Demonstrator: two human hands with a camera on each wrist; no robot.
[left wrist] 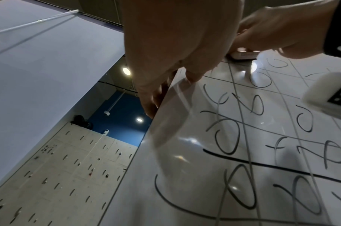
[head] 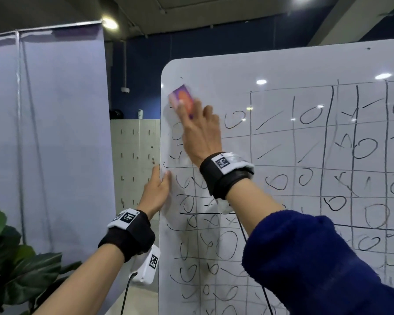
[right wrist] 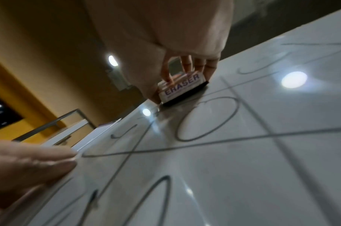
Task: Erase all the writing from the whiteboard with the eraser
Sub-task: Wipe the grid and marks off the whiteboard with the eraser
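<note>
A white whiteboard (head: 282, 71) stands upright, covered in a hand-drawn grid with circles, crosses and strokes. My right hand (head: 198, 130) grips a purple and orange eraser (head: 182, 100) and presses its black felt against the board near the top left corner, where the surface is wiped. In the right wrist view the eraser (right wrist: 182, 87) reads "ERASER" and my fingers (right wrist: 187, 64) curl over it. My left hand (head: 157, 192) grips the board's left edge, thumb on the front and fingers (left wrist: 150, 100) wrapped behind.
A pale partition curtain (head: 55, 133) hangs to the left. Beige lockers (head: 134, 160) stand behind the board's left edge. A leafy plant (head: 14, 264) is at the lower left. Cables hang from both wrist units.
</note>
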